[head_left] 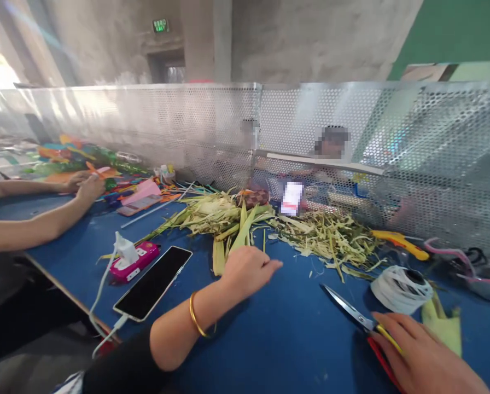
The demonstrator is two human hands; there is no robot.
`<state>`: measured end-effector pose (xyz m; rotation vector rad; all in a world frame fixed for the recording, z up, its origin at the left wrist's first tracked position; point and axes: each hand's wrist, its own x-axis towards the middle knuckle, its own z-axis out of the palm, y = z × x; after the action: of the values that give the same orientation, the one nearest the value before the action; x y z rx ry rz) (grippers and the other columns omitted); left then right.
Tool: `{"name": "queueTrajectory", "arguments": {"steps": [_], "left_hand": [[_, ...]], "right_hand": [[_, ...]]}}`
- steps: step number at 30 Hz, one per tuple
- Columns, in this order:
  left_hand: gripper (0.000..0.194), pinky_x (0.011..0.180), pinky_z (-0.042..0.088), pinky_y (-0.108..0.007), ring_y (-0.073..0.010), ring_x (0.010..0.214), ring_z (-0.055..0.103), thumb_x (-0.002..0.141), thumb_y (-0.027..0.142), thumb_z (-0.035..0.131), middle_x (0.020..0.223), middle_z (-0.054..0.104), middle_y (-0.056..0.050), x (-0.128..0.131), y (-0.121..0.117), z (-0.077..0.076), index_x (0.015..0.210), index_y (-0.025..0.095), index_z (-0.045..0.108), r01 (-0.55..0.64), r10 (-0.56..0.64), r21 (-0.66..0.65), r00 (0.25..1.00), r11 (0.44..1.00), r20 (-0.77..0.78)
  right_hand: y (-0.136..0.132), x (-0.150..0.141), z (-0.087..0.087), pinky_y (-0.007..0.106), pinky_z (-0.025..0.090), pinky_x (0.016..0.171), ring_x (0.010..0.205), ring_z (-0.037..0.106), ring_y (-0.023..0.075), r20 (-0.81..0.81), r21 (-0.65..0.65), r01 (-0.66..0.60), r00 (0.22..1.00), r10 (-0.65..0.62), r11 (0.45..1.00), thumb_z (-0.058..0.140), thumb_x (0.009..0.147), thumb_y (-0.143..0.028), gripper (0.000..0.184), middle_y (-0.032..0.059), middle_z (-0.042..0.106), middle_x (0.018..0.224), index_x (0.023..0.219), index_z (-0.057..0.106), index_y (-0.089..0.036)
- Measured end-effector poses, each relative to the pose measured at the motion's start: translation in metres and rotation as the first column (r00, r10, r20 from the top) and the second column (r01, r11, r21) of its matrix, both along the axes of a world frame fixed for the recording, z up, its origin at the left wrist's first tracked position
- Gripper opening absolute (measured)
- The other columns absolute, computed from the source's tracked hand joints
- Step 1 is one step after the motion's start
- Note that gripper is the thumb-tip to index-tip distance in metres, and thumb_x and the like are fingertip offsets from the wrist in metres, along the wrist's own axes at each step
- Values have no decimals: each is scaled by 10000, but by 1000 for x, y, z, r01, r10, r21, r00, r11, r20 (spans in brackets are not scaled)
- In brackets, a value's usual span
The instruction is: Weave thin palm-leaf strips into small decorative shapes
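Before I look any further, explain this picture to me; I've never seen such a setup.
There is no machine here: a camera worn on a person's head looks forward and down at their own bare hands. The right hand holds scissors. The left hand is curled by a pale green leaf; its grip is hidden. On the blue table lie shredded strips, a black-screened phone and a white roll. The hands at far left belong to someone else.
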<state>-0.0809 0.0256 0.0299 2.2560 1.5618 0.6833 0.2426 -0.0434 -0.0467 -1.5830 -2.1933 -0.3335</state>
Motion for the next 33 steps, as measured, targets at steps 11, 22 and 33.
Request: {"name": "queueTrajectory", "arguments": {"steps": [11, 22, 33], "left_hand": [[228, 725, 448, -269, -190, 841, 645, 854, 312, 508, 884, 725, -27, -10, 8, -33, 836, 236, 722, -7, -5, 135, 996, 991, 90], [260, 886, 452, -300, -185, 992, 614, 837, 171, 495, 1039, 701, -12, -15, 9, -30, 995, 240, 691, -140, 67, 205, 942, 969, 329], [185, 548, 436, -210, -113, 534, 575, 763, 307, 588, 639, 682, 3, 4, -4, -31, 709, 175, 706, 383, -204, -307, 851, 871, 485]], "right_hand": [[108, -202, 42, 275, 424, 681, 881, 651, 219, 41, -433, 100, 995, -91, 896, 467, 848, -244, 182, 104, 692, 938, 911, 622, -171], [95, -187, 56, 284, 385, 612, 804, 669, 234, 173, -380, 256, 964, -203, 889, 373, 894, -157, 216, 123, 708, 865, 974, 573, -164], [29, -101, 72, 417, 337, 948, 702, 592, 176, -36, -26, -190, 981, 189, 982, 392, 899, -181, 203, 11, 674, 767, 805, 563, -236]]}}
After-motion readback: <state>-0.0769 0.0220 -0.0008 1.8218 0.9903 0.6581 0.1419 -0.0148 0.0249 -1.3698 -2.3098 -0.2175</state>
